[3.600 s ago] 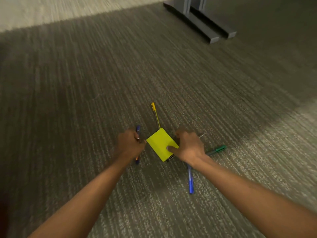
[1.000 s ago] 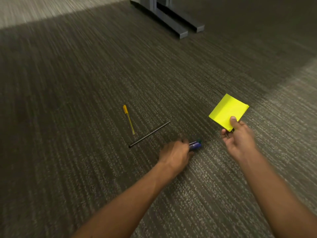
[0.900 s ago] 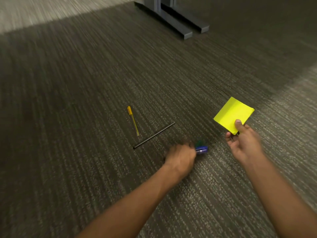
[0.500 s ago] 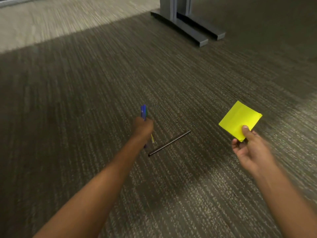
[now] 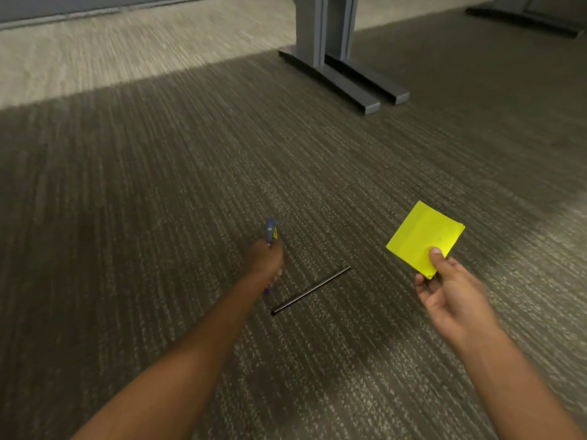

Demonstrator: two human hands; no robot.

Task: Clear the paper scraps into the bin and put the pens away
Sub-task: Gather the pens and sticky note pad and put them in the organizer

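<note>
The left hand (image 5: 266, 260) is fisted around a bunch of pens (image 5: 270, 230); stooping for the black pen (image 5: 311, 290) on the carpet (image 5: 158, 185) could spill them. The right hand (image 5: 451, 292) pinches the yellow paper (image 5: 424, 235), which could slip.

An office floor: striped grey carpet (image 5: 158, 185), metal desk legs (image 5: 324, 27) on flat feet (image 5: 333, 81).

Two bare forearms, no sleeves in view, left hand (image 5: 266, 262), right hand (image 5: 452, 296), no rings or watch
</note>
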